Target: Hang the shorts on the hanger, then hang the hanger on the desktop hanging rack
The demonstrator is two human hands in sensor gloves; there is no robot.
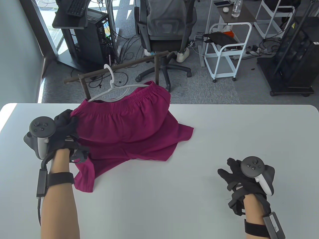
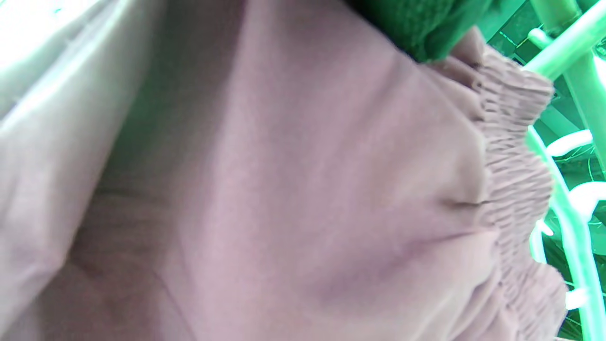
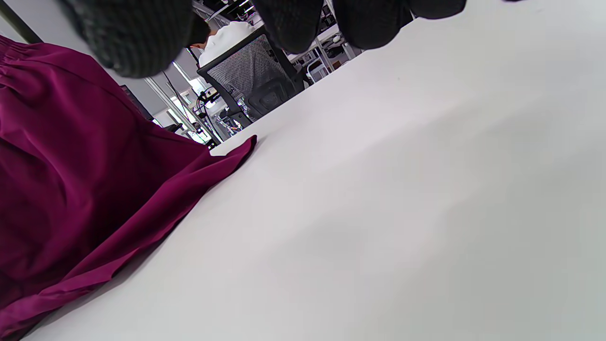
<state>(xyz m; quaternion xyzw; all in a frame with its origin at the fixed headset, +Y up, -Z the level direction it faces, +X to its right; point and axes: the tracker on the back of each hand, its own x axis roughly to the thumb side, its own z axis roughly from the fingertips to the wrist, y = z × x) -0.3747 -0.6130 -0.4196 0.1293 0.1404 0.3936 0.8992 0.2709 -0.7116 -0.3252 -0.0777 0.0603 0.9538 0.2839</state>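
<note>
Magenta shorts hang by their elastic waistband on a white hanger, whose hook sits over the dark bar of the desktop rack. The legs of the shorts trail down onto the white table. My left hand grips the left end of the waistband; in the left wrist view the fabric fills the frame with the hanger at the right edge. My right hand rests on the table at the front right with fingers relaxed, holding nothing, well clear of the shorts.
Beyond the table's far edge stand an office chair, a white cart, a computer tower and a black cabinet. The rack's uprights stand at the table's back edge.
</note>
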